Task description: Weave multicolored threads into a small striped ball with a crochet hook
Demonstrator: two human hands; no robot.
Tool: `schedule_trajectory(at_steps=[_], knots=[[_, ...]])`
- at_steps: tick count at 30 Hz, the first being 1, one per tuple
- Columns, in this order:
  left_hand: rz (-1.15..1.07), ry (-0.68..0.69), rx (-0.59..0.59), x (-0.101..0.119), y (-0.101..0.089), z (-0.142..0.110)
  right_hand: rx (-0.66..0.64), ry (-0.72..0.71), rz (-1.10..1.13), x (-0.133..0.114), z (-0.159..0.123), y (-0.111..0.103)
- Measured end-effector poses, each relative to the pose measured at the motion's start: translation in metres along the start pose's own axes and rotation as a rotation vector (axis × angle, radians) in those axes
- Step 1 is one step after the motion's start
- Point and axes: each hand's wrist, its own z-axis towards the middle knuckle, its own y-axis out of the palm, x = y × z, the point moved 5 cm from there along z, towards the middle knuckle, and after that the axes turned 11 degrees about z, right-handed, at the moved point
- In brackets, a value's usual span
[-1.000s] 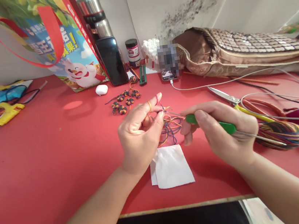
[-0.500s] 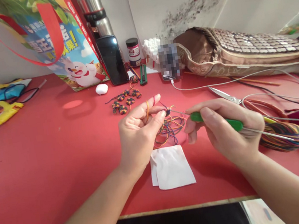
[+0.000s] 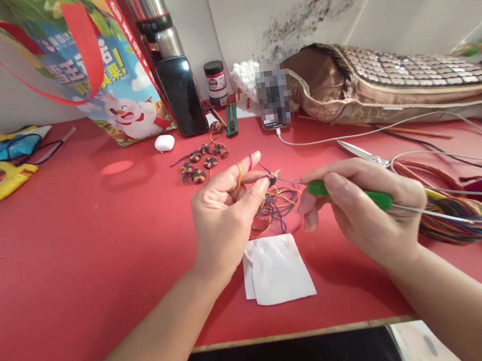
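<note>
Hands: left hand (image 3: 223, 218) pinches small multicoloured thread knot (image 3: 271, 180) above red counter (image 3: 77, 255) | right hand (image 3: 360, 206) grips green-handled metal needle tool (image 3: 349, 194), tip at knot | risk: a slip could prick the pinching fingertips (image 3: 262, 185) or snag loose coloured threads (image 3: 275, 205)

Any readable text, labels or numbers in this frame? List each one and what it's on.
"果!" in large yellow characters, on the printed shopping bag; the two characters before it are partly cut by the red handle and cannot be read with certainty.
Small white characters near the bag's top: too small to read.
Label on the small dark jar: too small to read.
Upright phone screen: blurred out.
Nothing readable on the green-handled tool or the hands.
</note>
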Motion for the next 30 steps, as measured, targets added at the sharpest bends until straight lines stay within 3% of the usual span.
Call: schedule_trajectory(at_steps=[9, 18, 26, 28, 30], knots=[[0.083, 0.007, 0.019, 0.002, -0.002, -0.001, 0.024, 0.008, -0.011, 0.001, 0.0, 0.001], [0.225, 0.082, 0.059, 0.009, -0.003, -0.005, -0.03, -0.034, -0.049, -0.006, 0.002, 0.008], [0.421, 0.289, 0.03, 0.005, -0.001, -0.004, -0.233, -0.293, -0.544, -0.017, -0.004, 0.021], [0.484, 0.421, 0.018, 0.008, 0.001, -0.004, -0.214, -0.253, -0.507, -0.014, -0.003, 0.021], [0.545, 0.541, 0.004, 0.01, 0.004, -0.005, -0.138, -0.103, -0.346, -0.008, 0.0, 0.019]])
